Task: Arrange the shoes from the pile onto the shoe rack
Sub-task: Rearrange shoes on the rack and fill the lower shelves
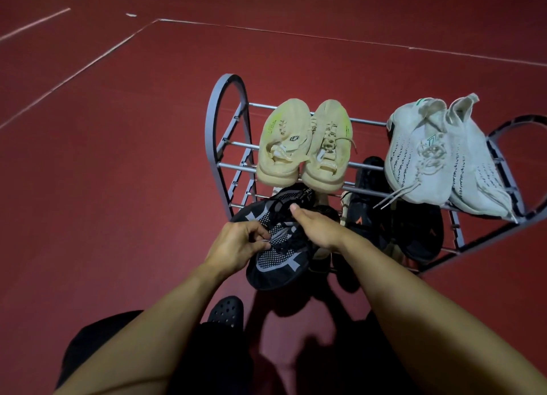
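Hands: left hand (236, 243) pinches the black sneaker (276, 246) — right hand (318, 227) lies flat, fingers loose, on it.
Rack (225, 146): cream pair (305, 146), white pair (444, 155) on top.

Lower tier of shoe rack (453, 235): you see it only in part; the top-tier pairs cover most of it.
Black shoes with orange marks (367, 214): in shadow, half hidden; you cannot count them.
Right hand (318, 229): fingertips concealed behind the black-and-grey sneaker (278, 246).
Clog (226, 310): heel hidden behind your forearm.
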Available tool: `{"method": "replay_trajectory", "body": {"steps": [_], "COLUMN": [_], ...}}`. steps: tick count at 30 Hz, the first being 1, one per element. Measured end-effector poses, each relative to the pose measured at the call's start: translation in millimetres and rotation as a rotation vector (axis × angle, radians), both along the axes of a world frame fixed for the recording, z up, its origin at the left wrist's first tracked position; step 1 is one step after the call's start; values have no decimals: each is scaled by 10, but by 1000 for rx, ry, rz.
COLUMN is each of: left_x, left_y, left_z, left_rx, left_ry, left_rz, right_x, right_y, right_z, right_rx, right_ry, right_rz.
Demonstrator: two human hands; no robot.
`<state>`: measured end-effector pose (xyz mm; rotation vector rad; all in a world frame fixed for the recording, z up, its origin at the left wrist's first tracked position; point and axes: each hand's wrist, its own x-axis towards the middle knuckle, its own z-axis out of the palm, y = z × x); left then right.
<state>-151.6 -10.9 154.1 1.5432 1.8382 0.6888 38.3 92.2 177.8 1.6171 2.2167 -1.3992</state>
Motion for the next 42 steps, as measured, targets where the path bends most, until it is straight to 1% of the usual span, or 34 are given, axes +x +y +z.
{"method": "replay_trajectory", "body": {"steps": [2, 5, 8, 10, 12, 14, 17, 22, 24, 26, 28, 31, 32, 34, 36, 38, 40, 42], "left_x": [-9, -24, -68, -114, -161, -200, -213, -155, -120, -68, 16, 174, 237, 335, 398, 428, 431, 442], "left_y": [4, 9, 21, 36, 40, 38, 33, 19, 22, 41, 80, 152, 166, 196, 223, 238, 251, 267], "left_z": [11, 30, 30, 15, 7, 10, 20, 77, 66, 54, 37, -83, -126, -199, -254, -308, -393, -426], "left_rx": [11, 18, 8, 37, 93, 148, 217, 236, 225, 206, 150, -44, -123, -274, -385, -443, -432, -394], "left_ry": [5, 25, 32, 88, 135, 163, 167, 103, 81, 10, -108, -407, -517, -682, -841, -967, -1001, -1013], "left_rz": [4, 13, 51, 93, 139, 170, 219, 303, 321, 365, 420, 495, 504, 495, 459, 448, 474, 497], "right_x": [-18, -21, -25, -37, -62, -82, -112, -146, -142, -140, -149, -234, -269, -339, -378, -371, -327, -256], "right_y": [-3, -14, -43, -68, -116, -169, -307, -478, -518, -535, -531, -492, -472, -419, -359, -328, -313, -301], "right_z": [45, 137, 153, 128, 108, 65, 59, 68, 80, 98, 93, 42, 17, -36, -63, -90, -83, -53], "right_rx": [-68, -55, -49, -54, -90, -182, -337, -548, -624, -699, -756, -773, -757, -725, -744, -751, -720, -590], "right_ry": [102, 154, 224, 271, 310, 373, 540, 774, 895, 1032, 1144, 1269, 1299, 1343, 1322, 1254, 1160, 1035], "right_rz": [-72, -179, -213, -254, -361, -495, -650, -841, -915, -982, -1028, -1050, -1044, -1031, -1031, -1034, -1057, -1033]}}
